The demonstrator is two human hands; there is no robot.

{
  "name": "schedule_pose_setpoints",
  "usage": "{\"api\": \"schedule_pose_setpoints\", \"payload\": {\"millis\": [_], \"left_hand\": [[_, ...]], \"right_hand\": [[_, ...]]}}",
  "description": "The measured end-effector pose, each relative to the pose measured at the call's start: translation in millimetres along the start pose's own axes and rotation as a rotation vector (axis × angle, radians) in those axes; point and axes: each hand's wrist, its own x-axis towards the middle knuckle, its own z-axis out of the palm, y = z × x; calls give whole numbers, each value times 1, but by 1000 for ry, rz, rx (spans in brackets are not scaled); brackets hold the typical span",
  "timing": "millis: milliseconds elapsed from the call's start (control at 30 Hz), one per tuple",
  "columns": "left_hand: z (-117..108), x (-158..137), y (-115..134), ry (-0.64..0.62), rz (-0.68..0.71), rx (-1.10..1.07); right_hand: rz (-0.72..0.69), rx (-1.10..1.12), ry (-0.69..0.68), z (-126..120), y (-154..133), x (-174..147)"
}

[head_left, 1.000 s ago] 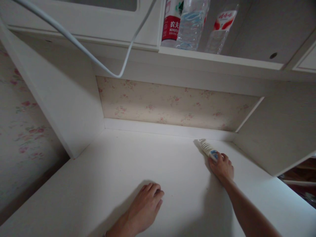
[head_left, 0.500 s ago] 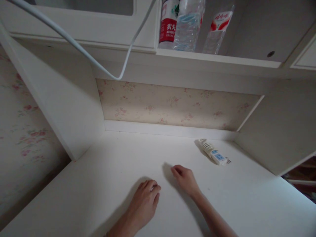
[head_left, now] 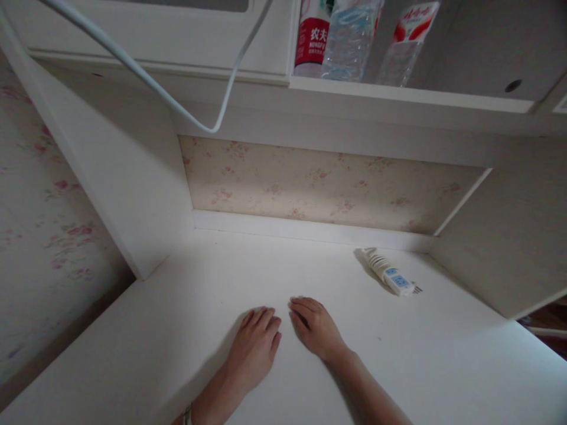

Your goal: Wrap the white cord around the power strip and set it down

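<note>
My left hand (head_left: 257, 342) rests palm down on the white desk (head_left: 248, 265), its fingers stretched forward and holding nothing. Just to its right, my right hand (head_left: 318, 326) lies on the same surface, fingers extended and thumb slightly apart, with nothing in it. A small gap separates the two hands. Beyond the right hand, toward the back right, lies a white power strip (head_left: 390, 274) with its cord wound round it, blue labels on its face and plug prongs at one end. Neither hand touches it.
Overhead, a shelf (head_left: 411, 97) holds a red-labelled bottle (head_left: 312, 41), a clear plastic bottle (head_left: 349, 41) and another clear bottle with a red-and-white label (head_left: 405, 47). A white cable (head_left: 177, 106) hangs in a loop at upper left. Side panels (head_left: 119, 171) flank the desk.
My right hand has moved left and its curled fingers have straightened onto the desk. My left hand has settled flatter, fingers extended. The view has shifted slightly.
</note>
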Motion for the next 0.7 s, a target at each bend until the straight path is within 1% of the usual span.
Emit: {"api": "schedule_pose_setpoints", "payload": {"millis": [167,400,700], "left_hand": [[-1,1,0,4,4,2],[-2,1,0,-14,2,2],[-2,2,-1,4,13,-9]], "right_hand": [[-13,6,14,0,0,1],[2,-2,-1,0,1,0],[6,-2,2,1,1,0]]}}
